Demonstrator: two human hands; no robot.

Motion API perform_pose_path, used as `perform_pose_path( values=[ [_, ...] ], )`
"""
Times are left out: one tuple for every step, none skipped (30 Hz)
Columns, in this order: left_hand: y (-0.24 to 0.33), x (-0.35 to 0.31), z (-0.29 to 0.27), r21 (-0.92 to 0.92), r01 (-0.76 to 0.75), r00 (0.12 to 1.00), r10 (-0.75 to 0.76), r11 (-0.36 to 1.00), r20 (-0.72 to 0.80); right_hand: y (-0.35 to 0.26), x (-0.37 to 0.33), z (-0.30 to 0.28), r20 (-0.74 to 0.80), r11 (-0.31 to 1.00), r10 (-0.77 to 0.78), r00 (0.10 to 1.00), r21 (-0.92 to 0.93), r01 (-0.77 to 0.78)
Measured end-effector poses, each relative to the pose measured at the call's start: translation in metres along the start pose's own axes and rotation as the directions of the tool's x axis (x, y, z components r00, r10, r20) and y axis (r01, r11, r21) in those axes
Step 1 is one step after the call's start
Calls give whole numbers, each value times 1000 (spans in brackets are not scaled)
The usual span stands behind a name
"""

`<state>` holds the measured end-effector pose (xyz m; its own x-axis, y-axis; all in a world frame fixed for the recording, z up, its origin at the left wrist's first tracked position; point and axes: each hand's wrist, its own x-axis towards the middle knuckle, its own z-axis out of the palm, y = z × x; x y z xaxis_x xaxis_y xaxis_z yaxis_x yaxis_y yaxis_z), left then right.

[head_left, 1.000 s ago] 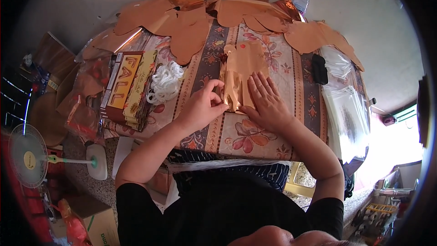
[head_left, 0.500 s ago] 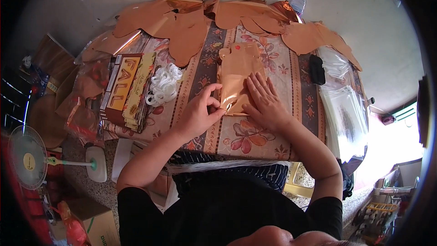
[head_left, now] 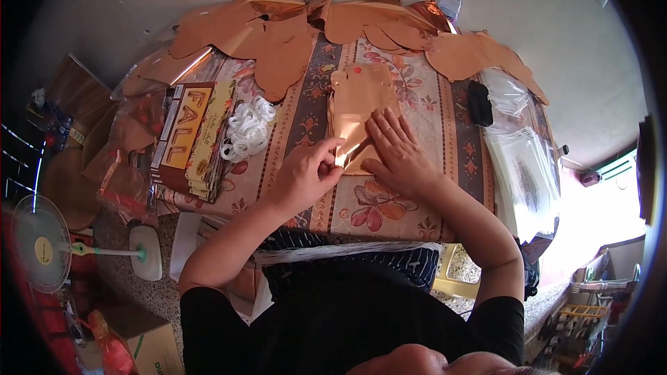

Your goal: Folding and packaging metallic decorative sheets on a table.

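A flat copper-coloured foil balloon lies folded into a narrow rectangle on the table in front of me, with a red dot near its far end. My left hand pinches the near left corner between thumb and fingers, lifting a shiny creased flap. My right hand lies flat with fingers stretched, pressing on the right side of the foil. Just left of my left hand is a pile of white ribbon coils. Under the folded foil, further layers show along its left edge.
Large unfolded copper foil shapes cover the table's far side. Printed cards are stacked at left. Clear plastic bags and a black cloth-like item lie at right. A water bottle stands behind; a fan is lower left.
My left hand has curled its fingers in and drawn the near left corner of the foil up and inward, making a diagonal shiny fold. The right hand stays pressed in place.
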<state>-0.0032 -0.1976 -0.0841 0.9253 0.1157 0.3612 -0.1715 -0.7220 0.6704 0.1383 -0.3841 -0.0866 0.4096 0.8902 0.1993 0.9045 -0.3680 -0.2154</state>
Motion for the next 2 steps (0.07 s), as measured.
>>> perform_pose_path(
  values=[
    [-3,-1,2,53,-78,997,78,996,-6,0,1,1,15,1000,9,1000,1,-9],
    [-3,-2,2,52,-75,997,75,996,-4,0,0,2,32,1000,18,999,4,-18]
  ],
)
